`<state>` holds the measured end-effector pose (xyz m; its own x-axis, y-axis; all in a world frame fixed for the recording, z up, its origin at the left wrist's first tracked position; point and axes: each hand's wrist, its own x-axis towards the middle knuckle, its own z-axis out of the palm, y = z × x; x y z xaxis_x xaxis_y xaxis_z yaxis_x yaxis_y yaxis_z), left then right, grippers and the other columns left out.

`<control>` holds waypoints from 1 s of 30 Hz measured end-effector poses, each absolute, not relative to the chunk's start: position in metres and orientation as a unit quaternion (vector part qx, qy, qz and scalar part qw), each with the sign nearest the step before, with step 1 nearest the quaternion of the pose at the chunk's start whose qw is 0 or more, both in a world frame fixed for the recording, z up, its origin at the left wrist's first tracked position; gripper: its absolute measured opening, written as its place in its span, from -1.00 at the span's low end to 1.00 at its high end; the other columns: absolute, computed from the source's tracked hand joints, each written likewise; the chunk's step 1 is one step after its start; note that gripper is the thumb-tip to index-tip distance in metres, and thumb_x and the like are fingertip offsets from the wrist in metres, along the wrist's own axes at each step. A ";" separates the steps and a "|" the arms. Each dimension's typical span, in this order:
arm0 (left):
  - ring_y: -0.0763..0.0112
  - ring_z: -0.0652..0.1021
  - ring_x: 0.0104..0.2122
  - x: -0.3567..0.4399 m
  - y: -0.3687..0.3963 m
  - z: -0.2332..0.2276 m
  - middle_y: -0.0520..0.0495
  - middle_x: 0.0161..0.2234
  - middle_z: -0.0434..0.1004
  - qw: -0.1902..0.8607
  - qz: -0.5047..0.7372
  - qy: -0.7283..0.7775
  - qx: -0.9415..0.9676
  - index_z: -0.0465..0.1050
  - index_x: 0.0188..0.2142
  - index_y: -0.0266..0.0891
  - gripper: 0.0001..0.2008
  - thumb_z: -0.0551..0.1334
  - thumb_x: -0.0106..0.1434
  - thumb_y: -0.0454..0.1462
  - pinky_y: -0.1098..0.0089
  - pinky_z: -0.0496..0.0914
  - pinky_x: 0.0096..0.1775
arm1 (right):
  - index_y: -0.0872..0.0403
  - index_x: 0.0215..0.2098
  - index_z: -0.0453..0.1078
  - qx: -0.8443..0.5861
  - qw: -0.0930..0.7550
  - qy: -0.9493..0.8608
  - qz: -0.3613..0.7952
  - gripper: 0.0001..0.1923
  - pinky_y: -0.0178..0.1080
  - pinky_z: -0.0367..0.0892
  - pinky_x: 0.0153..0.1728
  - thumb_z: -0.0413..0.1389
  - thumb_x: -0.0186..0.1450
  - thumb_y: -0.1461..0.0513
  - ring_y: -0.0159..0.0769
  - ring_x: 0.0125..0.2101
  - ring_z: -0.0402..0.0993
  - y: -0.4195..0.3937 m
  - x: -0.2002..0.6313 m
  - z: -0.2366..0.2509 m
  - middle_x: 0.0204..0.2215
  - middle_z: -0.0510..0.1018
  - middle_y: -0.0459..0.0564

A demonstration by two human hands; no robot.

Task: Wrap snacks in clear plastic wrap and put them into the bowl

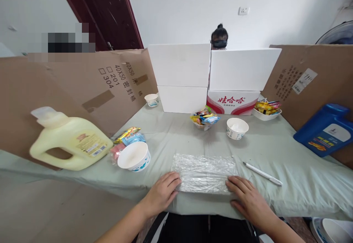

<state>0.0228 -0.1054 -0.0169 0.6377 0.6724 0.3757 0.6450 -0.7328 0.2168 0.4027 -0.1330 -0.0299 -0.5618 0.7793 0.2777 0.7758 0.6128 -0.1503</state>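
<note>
A folded sheet of clear, crinkled plastic [205, 173] lies flat near the front edge of the table. At its left edge rests my left hand [163, 194], fingertips touching the plastic and thumb apart below them. My right hand [248, 197] lies at the opposite edge, its fingers stretched onto the corner and its thumb separate. Both hands are open. To the right of the sheet is a white pen [263, 174]. A white paper bowl [134, 157] stands tilted beyond my left hand, leaning by several snack packets [129, 137].
A pale yellow jug [79, 140] leans at the left, a blue bottle [325, 130] at the right. Farther back are a bowl of snacks [204, 119], a paper bowl [237, 129] and white boxes [184, 99]. Cardboard panels [132, 84] flank the table; a person [219, 37] is behind the boxes.
</note>
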 end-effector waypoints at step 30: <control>0.13 0.46 -0.17 0.110 -0.057 0.015 -0.17 -0.22 0.48 -0.078 0.169 0.585 0.789 0.46 -0.18 -0.27 -0.83 0.10 0.34 -0.33 0.19 0.35 -0.13 | 0.08 -0.01 0.41 -0.560 0.216 -0.780 -0.179 -0.68 0.05 0.16 0.08 -0.03 0.39 0.11 -0.01 0.07 0.32 -0.099 0.369 -0.007 0.00 0.48 0.17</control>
<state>0.1097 -0.0571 0.0152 0.2578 0.8975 0.3577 0.9501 -0.3027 0.0748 0.3694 -0.0992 -0.0070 -0.2796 0.7961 0.5366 0.9505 0.3084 0.0377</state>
